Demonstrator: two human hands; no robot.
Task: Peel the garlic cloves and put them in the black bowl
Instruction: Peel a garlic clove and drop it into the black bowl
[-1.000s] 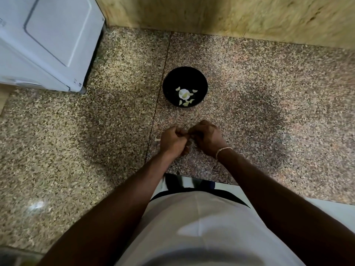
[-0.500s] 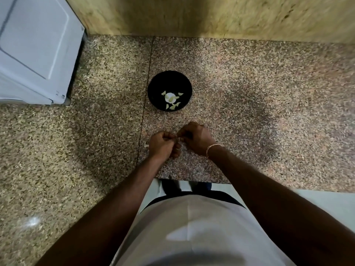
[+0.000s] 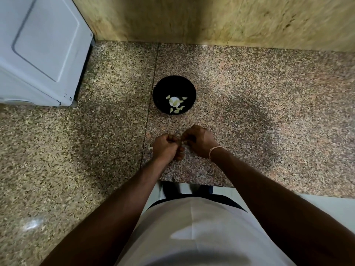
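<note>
Fingertips of both hands meet in a tight huddle over the granite counter point(image 3: 249, 112), curled in toward each other and pinching something tiny between them. Too small and too hidden to name for certain, though a pale speck shows right where the thumbs come together. Left hand point(image 3: 165, 147) is balled up, knuckles toward the camera, fingers folded under. Right hand point(image 3: 197, 141) arches over from the other side, fingers bent down into the same spot, a thin pale bracelet point(image 3: 216, 150) round its wrist. A pale scrap point(image 3: 150, 147) lies on the stone just beside the left hand.

Just beyond the hands, apart from them, sits the black bowl point(image 3: 159, 91) on the counter, near a seam between two slabs. Inside it lie several peeled garlic cloves point(image 3: 178, 109), pale yellow-green, scattered around a white piece point(image 3: 173, 101) in the middle.

Further out, a white appliance point(image 3: 38, 50) stands at the far left corner of the counter, and a yellowish marbled wall point(image 3: 230, 20) runs along the back. Down at the bottom edge, the person's white shirt point(image 3: 192, 227) fills the view between the forearms.
</note>
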